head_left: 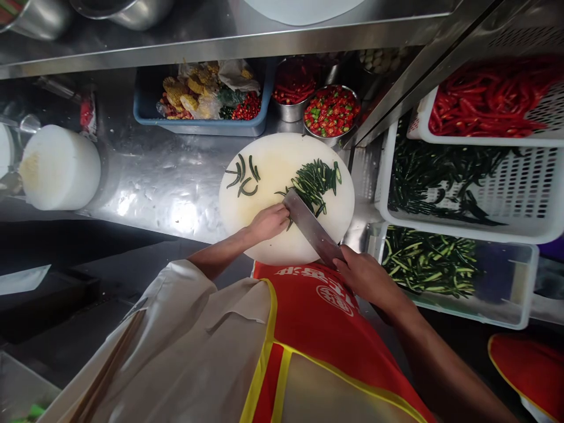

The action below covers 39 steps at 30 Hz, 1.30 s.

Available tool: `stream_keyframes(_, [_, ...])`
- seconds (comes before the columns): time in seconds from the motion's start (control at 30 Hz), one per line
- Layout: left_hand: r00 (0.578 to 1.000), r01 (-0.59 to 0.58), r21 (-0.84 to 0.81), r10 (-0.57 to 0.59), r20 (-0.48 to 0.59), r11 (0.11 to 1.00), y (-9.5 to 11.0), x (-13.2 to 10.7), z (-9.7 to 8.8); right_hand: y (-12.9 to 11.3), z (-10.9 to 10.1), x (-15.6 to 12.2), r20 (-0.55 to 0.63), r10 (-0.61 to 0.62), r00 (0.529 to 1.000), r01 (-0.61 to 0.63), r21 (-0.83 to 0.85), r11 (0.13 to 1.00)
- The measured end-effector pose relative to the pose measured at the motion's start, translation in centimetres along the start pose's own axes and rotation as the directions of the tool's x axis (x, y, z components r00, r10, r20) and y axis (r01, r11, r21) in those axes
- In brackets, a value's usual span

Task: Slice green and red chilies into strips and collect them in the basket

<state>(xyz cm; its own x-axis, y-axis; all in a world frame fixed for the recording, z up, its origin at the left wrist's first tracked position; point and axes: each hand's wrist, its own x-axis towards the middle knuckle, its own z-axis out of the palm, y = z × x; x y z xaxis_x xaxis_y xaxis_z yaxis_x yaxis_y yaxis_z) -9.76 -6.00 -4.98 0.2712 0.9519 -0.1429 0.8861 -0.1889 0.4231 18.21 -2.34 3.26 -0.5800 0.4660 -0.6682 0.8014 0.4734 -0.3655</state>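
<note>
My right hand (359,273) is closed round the handle of a cleaver (312,226), whose blade slants up and left over a round white cutting board (264,241). With fingers curled, my left hand (271,222) presses down at the blade's tip, against green chili peppers; its fingertips are partly hidden. Cut green chili pieces (315,179) lie in a heap just beyond the blade. Several whole thin green chilies (238,170) rest apart on the board's left side.
A blue bin (198,126) with corn and bagged food stands behind the board, beside a metal bowl of chopped chilies (332,111). Right are a white basket of green chilies (467,226), a clear tub of cut ones (524,288) and a red chili basket (480,141). A steel shelf edge (220,50) crosses above.
</note>
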Motion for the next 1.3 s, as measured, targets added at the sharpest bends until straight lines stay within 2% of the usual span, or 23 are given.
stream_keyframes(0.3, [0.999,-0.012,-0.068,0.01,-0.041,0.998,-0.7,-1.4,1.3,-0.2,0.4,0.5,0.005,-0.002,1.0,0.002,0.043,0.999])
stream_keyframes(0.47, [0.999,0.019,-0.101,-0.023,-0.034,0.995,-0.2,-2.0,1.5,-0.7,0.6,1.1,0.023,0.005,1.0,-0.007,0.079,0.997])
stream_keyframes(0.67, [0.996,0.056,-0.141,-0.065,-0.059,0.988,0.1,-2.2,1.6,-0.4,0.3,0.9,-0.044,0.012,0.999,-0.011,0.017,1.0])
stream_keyframes(0.93, [0.998,0.03,-0.086,-0.035,-0.055,0.996,0.3,-1.8,1.5,-0.2,-0.2,0.5,-0.033,-0.067,0.997,0.065,-0.069,0.996])
stream_keyframes(1.1, [0.999,0.029,-0.066,-0.03,-0.014,0.997,0.4,-1.9,1.5,0.1,-0.3,0.5,-0.035,-0.03,0.999,0.027,-0.083,0.996])
stream_keyframes(1.3, [0.996,0.083,-0.065,-0.081,0.042,0.994,0.9,-1.4,1.2,0.3,0.0,0.4,-0.015,-0.053,0.999,0.051,-0.089,0.995])
